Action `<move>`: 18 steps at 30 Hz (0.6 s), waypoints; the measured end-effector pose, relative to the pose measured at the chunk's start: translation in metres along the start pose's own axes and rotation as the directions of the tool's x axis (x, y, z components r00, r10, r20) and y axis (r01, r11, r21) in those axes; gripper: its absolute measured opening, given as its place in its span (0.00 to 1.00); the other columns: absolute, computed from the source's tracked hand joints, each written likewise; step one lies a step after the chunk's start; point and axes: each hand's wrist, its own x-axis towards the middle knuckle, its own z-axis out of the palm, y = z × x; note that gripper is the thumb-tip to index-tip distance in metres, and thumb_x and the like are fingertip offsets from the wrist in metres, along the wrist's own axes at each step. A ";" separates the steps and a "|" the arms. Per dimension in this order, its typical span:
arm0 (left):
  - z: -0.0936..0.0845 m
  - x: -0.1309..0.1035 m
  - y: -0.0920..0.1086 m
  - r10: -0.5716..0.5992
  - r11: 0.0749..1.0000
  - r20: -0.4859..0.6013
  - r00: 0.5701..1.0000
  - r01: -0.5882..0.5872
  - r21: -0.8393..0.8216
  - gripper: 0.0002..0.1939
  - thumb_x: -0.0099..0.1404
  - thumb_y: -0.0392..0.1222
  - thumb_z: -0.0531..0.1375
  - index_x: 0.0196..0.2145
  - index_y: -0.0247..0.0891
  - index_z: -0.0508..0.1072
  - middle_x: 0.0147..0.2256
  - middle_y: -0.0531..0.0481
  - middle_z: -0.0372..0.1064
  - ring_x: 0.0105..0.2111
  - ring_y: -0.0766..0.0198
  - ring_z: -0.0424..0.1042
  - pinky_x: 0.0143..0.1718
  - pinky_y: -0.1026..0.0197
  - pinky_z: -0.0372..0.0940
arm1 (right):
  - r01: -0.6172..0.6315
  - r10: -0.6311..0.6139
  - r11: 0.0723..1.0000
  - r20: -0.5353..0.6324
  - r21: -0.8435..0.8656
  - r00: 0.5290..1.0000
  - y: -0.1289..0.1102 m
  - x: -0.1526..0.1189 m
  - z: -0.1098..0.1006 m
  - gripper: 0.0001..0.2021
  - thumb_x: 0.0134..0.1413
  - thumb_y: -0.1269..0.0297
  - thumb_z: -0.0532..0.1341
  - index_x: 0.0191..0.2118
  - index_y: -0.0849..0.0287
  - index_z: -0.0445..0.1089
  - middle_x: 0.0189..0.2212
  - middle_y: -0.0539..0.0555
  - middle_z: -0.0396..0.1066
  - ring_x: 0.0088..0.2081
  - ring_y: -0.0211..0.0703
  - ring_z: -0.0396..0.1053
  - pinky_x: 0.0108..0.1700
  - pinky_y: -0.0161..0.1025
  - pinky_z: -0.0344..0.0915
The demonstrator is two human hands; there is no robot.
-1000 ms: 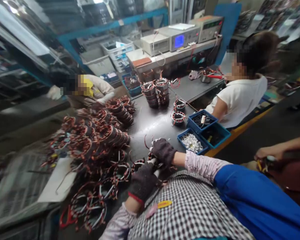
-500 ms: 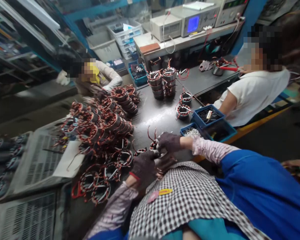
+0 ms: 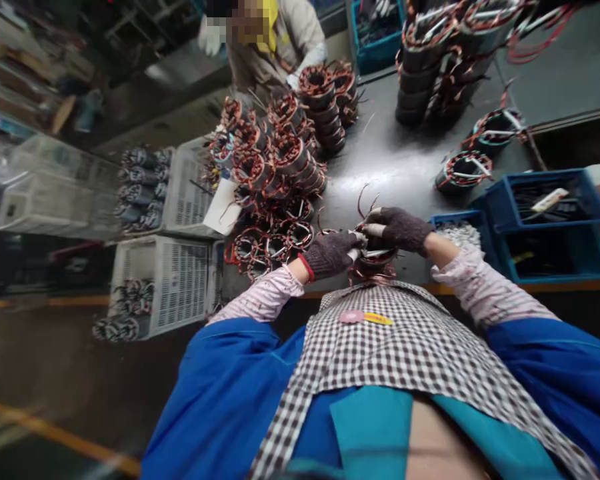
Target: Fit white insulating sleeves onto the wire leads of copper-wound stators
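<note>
In front of the checkered apron a wound motor stator stands at the bench edge, with copper wire ends rising behind it and more copper at its lower side. My left hand, in a dark glove with pale fingertips, has its fingers closed on the stator's left rim. My right hand, gloved alike, curls over the far rim with thumb and fingers close together. The fingertips of both hands nearly meet at the wires there. Which wire each pinches is too small to tell.
Stacked stators crowd the left of the bench; taller stacks stand at the back. Two single stators and blue bins lie right. White crates stand left. A person works across the bench.
My view has swung left and downward, so the instruments at the back are out of sight. Both hands stay at the stator, which now shows more clearly between them.
</note>
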 end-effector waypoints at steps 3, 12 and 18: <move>0.002 -0.003 -0.009 -0.009 0.994 -0.089 0.996 -0.001 -0.112 0.22 0.80 0.37 0.60 0.66 0.35 0.81 0.63 0.39 0.81 0.62 0.49 0.80 0.68 0.52 0.72 | -0.009 0.009 1.000 0.005 0.023 1.000 0.001 0.000 0.000 0.11 0.72 0.66 0.66 0.50 0.64 0.86 0.44 0.58 0.87 0.44 0.45 0.81 0.50 0.38 0.76; 0.012 0.017 -0.007 0.137 0.990 0.042 0.990 -0.138 0.034 0.20 0.77 0.40 0.64 0.62 0.43 0.85 0.58 0.40 0.85 0.60 0.46 0.82 0.65 0.49 0.75 | 0.015 -0.010 0.997 -0.056 0.080 0.998 -0.008 0.005 0.011 0.08 0.67 0.68 0.69 0.45 0.62 0.87 0.41 0.54 0.86 0.42 0.42 0.80 0.47 0.34 0.73; 0.012 0.015 -0.004 0.160 0.901 0.065 0.985 -0.173 0.397 0.20 0.80 0.36 0.55 0.57 0.41 0.87 0.53 0.37 0.86 0.51 0.41 0.86 0.51 0.48 0.78 | 0.064 -0.057 0.994 -0.084 0.092 0.995 -0.004 0.011 0.001 0.06 0.66 0.69 0.71 0.45 0.62 0.86 0.43 0.52 0.86 0.43 0.40 0.78 0.44 0.32 0.68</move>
